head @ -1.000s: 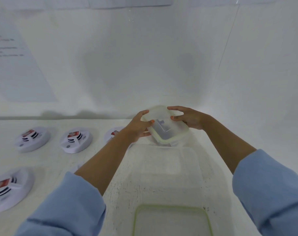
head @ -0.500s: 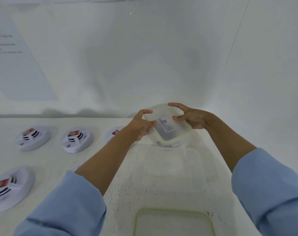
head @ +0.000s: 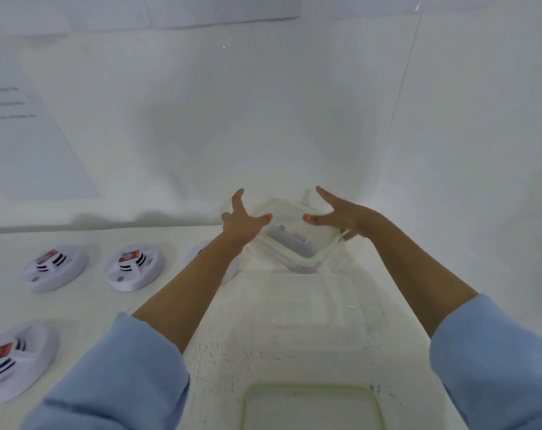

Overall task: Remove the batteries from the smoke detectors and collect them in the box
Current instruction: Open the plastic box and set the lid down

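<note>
A small clear box (head: 297, 254) with a green-rimmed lid stands tilted at the far end of the table, with greyish batteries (head: 290, 240) dimly visible inside. My left hand (head: 243, 223) is at the box's left side, fingers spread and straight, thumb at the lid's rim. At the box's right side is my right hand (head: 341, 215), fingers stretched out and thumb over the lid. Several white smoke detectors with red-labelled batteries lie on the left: one (head: 55, 266), another (head: 135, 265), and a near one (head: 12, 361).
A larger clear container (head: 294, 308) sits upside down in the middle of the white table. A green-rimmed lid or box (head: 313, 408) lies at the near edge. One more detector (head: 198, 252) is mostly hidden behind my left forearm. White walls close in behind and on the right.
Both hands gripped the small box with curled fingers before; now their fingers are spread straight around it. The box has tilted and turned slightly.
</note>
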A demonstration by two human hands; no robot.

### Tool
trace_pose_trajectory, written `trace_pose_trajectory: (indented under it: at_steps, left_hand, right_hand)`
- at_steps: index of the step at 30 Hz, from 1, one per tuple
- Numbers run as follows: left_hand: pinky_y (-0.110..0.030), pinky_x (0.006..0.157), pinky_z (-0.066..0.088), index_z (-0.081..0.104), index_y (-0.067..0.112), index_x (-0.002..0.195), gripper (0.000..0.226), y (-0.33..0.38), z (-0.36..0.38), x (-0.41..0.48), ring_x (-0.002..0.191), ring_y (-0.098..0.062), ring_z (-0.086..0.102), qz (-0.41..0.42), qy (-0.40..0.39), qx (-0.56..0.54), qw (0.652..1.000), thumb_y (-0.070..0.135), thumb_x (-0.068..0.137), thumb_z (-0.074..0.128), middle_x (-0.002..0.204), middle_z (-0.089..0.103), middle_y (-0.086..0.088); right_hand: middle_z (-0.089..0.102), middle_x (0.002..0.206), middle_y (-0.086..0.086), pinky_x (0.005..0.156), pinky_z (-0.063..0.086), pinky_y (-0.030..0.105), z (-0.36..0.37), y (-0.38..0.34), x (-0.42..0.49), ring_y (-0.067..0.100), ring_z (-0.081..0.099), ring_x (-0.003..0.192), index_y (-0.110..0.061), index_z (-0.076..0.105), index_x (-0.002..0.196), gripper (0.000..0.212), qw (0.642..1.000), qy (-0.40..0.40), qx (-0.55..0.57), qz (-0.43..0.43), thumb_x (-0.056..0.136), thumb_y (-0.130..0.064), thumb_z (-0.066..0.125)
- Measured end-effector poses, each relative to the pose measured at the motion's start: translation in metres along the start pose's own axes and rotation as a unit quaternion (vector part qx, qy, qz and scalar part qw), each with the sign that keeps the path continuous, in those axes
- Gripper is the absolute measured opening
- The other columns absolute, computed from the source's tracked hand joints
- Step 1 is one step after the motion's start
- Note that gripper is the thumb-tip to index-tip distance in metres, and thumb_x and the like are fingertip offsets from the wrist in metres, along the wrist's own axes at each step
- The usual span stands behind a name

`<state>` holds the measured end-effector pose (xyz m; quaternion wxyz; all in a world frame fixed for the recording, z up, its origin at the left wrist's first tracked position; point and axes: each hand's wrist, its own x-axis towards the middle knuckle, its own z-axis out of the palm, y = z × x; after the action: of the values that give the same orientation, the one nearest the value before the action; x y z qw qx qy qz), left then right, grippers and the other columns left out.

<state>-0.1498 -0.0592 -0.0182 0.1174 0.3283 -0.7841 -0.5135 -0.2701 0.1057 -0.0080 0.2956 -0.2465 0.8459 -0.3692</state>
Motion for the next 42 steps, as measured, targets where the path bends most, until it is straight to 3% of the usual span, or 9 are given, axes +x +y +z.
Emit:
trace_pose_trajectory:
  at_steps: [3,6,9,17,22,31,33,37,42]
  left_hand:
    - [-0.034,0.085,0.044,0.015,0.026,0.146,0.072,-0.008,-0.008,0.007,0.115,-0.028,0.044,-0.02,-0.054,-0.134,0.989,0.005,0.09,0.054,0.144,0.031,-0.014]
    - [-0.032,0.07,0.046,0.021,0.023,0.144,0.069,-0.015,-0.015,0.008,0.093,-0.023,0.048,-0.063,-0.072,-0.159,0.983,0.0,0.086,0.052,0.123,0.046,-0.015]
    - [-0.03,0.065,0.047,0.019,0.025,0.143,0.075,-0.017,-0.027,0.005,0.083,-0.025,0.047,-0.105,-0.124,-0.155,0.974,-0.004,0.083,0.054,0.105,0.045,-0.012]
    - [-0.03,0.079,0.047,0.04,0.025,0.135,0.067,-0.014,-0.04,-0.003,0.098,-0.022,0.045,-0.07,-0.161,-0.105,0.979,-0.008,0.079,0.057,0.112,0.053,-0.01]
    - [-0.036,0.095,0.04,0.041,0.034,0.131,0.067,-0.005,-0.058,-0.017,0.103,-0.025,0.047,0.026,-0.18,-0.071,0.981,-0.004,0.08,0.059,0.091,0.054,-0.008]
    - [-0.036,0.078,0.057,0.031,0.049,0.129,0.083,0.007,-0.092,-0.076,0.086,-0.021,0.059,0.221,-0.173,-0.121,0.952,-0.012,0.079,0.058,0.101,0.047,-0.004]
    - [-0.031,0.074,0.056,0.036,0.035,0.134,0.075,0.004,-0.095,-0.098,0.087,-0.02,0.06,0.232,-0.165,-0.121,0.951,-0.012,0.08,0.057,0.104,0.053,-0.002]
    - [-0.024,0.067,0.053,0.061,0.022,0.107,0.045,-0.011,-0.099,-0.146,0.082,-0.017,0.059,0.287,-0.161,-0.086,0.94,-0.014,0.078,0.06,0.094,0.062,0.005]
    - [-0.009,0.077,0.046,0.064,0.023,0.089,0.04,-0.04,-0.093,-0.2,0.082,0.006,0.059,0.368,-0.136,-0.02,0.92,-0.014,0.073,0.067,0.086,0.067,0.023]
  right_hand:
    - [0.033,0.147,0.012,0.069,0.056,0.033,-0.008,0.002,-0.022,0.025,0.062,0.084,-0.04,0.006,0.145,0.097,0.993,-0.087,0.051,0.054,0.078,-0.018,0.072]
    - [0.059,0.1,0.007,0.06,0.052,0.028,-0.007,0.013,-0.02,0.017,0.054,0.066,-0.037,0.016,0.145,0.094,0.996,-0.033,0.085,0.02,0.076,-0.011,0.074]
    - [0.05,0.071,0.003,0.058,0.044,0.025,-0.003,0.021,-0.013,0.016,0.047,0.063,-0.03,0.027,0.142,0.083,0.985,0.03,0.172,0.003,0.076,-0.008,0.073]
    - [0.055,0.066,0.008,0.059,0.044,0.023,0.003,0.015,-0.02,0.018,0.05,0.06,-0.006,0.057,0.12,0.046,0.969,0.103,0.219,-0.043,0.076,-0.005,0.072]
    - [0.062,0.077,0.008,0.067,0.05,0.023,-0.012,0.0,-0.049,0.018,0.061,0.073,-0.007,0.054,0.124,0.051,0.959,0.072,0.257,-0.092,0.076,0.006,0.066]
    - [0.066,0.088,0.002,0.054,0.047,0.016,-0.014,-0.02,-0.119,0.005,0.063,0.064,-0.015,0.048,0.125,0.059,0.938,0.065,0.274,-0.203,0.077,0.018,0.058]
    - [0.068,0.083,-0.005,0.057,0.047,0.017,-0.009,-0.017,-0.138,0.004,0.061,0.068,-0.013,0.054,0.118,0.053,0.944,0.06,0.238,-0.222,0.076,0.017,0.059]
    - [0.071,0.077,-0.007,0.063,0.049,0.018,0.005,-0.002,-0.18,0.007,0.062,0.072,-0.014,0.061,0.098,0.043,0.94,0.04,0.212,-0.263,0.073,0.02,0.059]
    - [0.071,0.077,-0.006,0.071,0.052,0.019,0.03,0.032,-0.226,0.009,0.062,0.074,-0.013,0.072,0.079,0.035,0.938,0.009,0.201,-0.283,0.066,0.019,0.064]
